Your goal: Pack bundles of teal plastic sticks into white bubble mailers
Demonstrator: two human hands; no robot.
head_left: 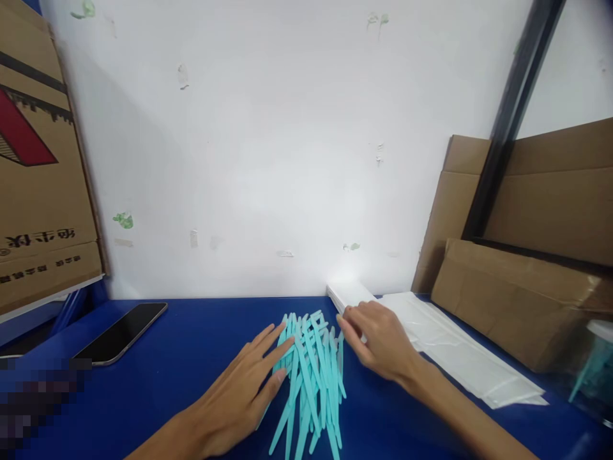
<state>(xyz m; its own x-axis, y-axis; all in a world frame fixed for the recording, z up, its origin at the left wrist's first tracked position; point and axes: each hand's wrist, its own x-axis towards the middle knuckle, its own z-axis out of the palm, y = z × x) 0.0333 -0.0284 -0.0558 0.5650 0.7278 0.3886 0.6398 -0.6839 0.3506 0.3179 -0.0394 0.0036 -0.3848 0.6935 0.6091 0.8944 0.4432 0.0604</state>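
Observation:
A loose pile of slim turquoise plastic sticks (pixel 311 377) lies on the blue tabletop, most of them pointing toward me, some crossing. My left hand (pixel 239 383) rests against the pile's left side, fingers stretched out and apart, fingertips touching the upper sticks. At the upper right edge of the pile is my right hand (pixel 378 338), its fingers bent inward and its thumb side facing the sticks. Whatever its curled fingers may hold is hidden. Just behind that hand sits a stack of white cards or paper (pixel 347 292), partly covered by it.
Flat white plastic sheets or bags (pixel 460 348) spread to the right. A dark-screened phone (pixel 122 332) lies at left. Cardboard (pixel 43 160) stands at left, and a brown carton (pixel 507 300) at right. A clear container (pixel 594 370) with turquoise pieces sits at the right edge. A white wall (pixel 268 140) rises behind.

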